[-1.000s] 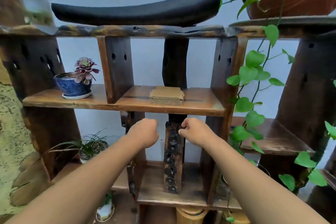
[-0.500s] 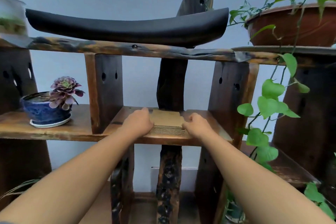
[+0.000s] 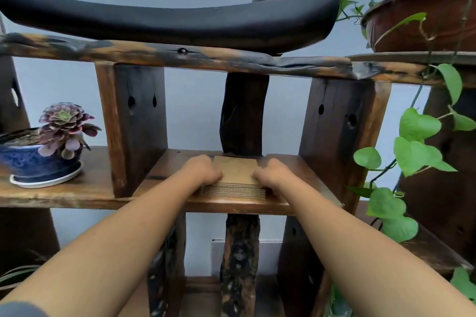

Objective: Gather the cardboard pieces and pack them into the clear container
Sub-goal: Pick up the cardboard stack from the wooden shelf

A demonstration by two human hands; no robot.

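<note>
A flat stack of brown cardboard pieces lies on the middle wooden shelf, near its front edge. My left hand grips the stack's left side, fingers curled over the top. On the right side my right hand grips it the same way. The stack still rests on the shelf board. No clear container is in view.
Dark wooden uprights flank the shelf bay. A succulent in a blue pot stands to the left. A black curved cushion lies on the top shelf. Green vines hang at the right below a brown planter.
Both hands rose from below the shelf to the cardboard stack and closed on its two sides. The camera has moved closer to the shelf.
</note>
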